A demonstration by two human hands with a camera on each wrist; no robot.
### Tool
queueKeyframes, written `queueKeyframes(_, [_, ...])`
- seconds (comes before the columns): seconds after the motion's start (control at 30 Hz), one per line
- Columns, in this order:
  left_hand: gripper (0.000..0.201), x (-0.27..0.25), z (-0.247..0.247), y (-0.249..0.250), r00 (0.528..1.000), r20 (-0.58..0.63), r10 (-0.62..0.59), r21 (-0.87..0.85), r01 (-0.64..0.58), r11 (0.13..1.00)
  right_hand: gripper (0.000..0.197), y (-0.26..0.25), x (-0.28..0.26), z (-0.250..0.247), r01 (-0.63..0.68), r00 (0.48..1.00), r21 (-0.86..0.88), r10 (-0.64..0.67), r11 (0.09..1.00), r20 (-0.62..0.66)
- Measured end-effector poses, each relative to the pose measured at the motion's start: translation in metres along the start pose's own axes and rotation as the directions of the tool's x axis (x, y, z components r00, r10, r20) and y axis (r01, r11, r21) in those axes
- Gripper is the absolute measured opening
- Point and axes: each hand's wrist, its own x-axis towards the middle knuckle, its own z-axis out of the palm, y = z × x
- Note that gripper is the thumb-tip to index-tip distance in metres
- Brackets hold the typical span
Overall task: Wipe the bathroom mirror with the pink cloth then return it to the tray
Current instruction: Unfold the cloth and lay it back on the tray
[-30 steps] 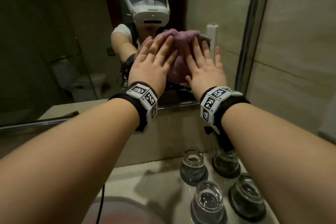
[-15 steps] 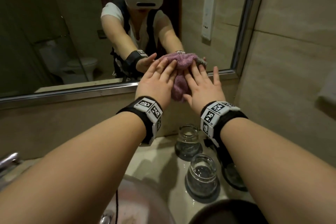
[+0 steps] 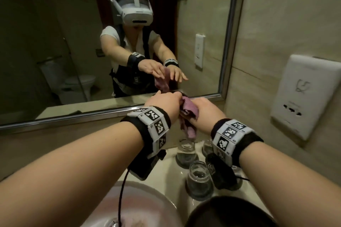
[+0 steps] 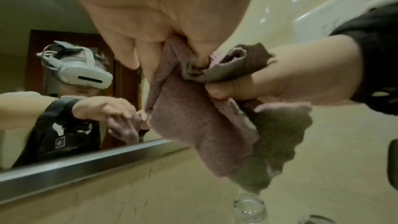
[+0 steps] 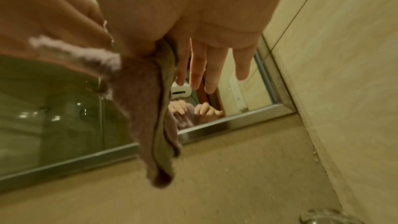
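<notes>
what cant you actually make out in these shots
- Tray: in no view, so where the pink cloth goes back is unknown.
- Left hand fingers: head view hides them behind the hand's back; the left wrist view shows them gripping the cloth.
- Right hand thumb: buried in cloth in the right wrist view.
- Glasses: contents too dim; the right wrist camera covers one.
- Basin: cut off by the bottom edge.

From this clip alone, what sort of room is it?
A bathroom, likely a hotel's: a wall mirror reflecting a toilet, a sink below, and glasses on the counter.
</notes>
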Motion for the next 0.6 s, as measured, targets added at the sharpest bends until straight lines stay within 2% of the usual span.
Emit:
queueKeyframes(0.03, [0.021, -0.010, -0.008, 0.003, 1.000, -0.008, 0.008, -0.001, -0.008, 1.000, 0.040, -0.007, -0.011, -0.010, -0.011, 0.999, 0.052, 0.013, 0.999, -0.041])
queueKeyframes(0.1, [0.026, -0.032, -0.022, 0.005, 0.999, -0.021, 0.037, -0.007, -0.037, 0.999, 0.030, -0.020, -0.037, -0.029, -0.026, 0.997, 0.035, 0.028, 0.999, -0.067])
queueKeyframes(0.27, [0.031, -0.096, -0.048, 0.004, 0.999, -0.023, 0.040, -0.080, -0.042, 0.996, 0.022, -0.056, -0.095, -0.059, -0.013, 1.000, 0.054, 0.014, 0.998, -0.028])
queueKeyframes(0.33, [0.030, -0.122, -0.052, 0.001, 0.997, -0.076, 0.011, -0.189, -0.025, 0.982, 0.023, -0.073, -0.115, -0.064, -0.043, 0.999, 0.077, 0.043, 0.996, -0.001])
queueKeyframes(0.43, [0.029, -0.159, -0.045, -0.005, 0.977, -0.206, -0.061, -0.318, -0.008, 0.948, 0.035, -0.099, -0.138, -0.064, -0.088, 0.996, 0.113, 0.089, 0.990, -0.007])
queueKeyframes(0.47, [0.026, -0.169, -0.040, -0.007, 0.974, -0.211, -0.080, -0.350, 0.001, 0.937, 0.035, -0.107, -0.144, -0.061, -0.098, 0.995, 0.116, 0.100, 0.988, -0.012])
queueKeyframes(0.53, [0.017, -0.191, -0.029, -0.009, 0.990, -0.107, -0.095, -0.462, 0.035, 0.886, 0.022, -0.122, -0.156, -0.052, -0.099, 0.995, 0.148, 0.099, 0.984, 0.009])
queueKeyframes(0.6, [0.018, -0.212, -0.018, -0.008, 0.996, 0.006, -0.092, -0.606, 0.077, 0.792, 0.014, -0.131, -0.167, -0.039, -0.092, 0.995, 0.187, 0.084, 0.978, 0.051])
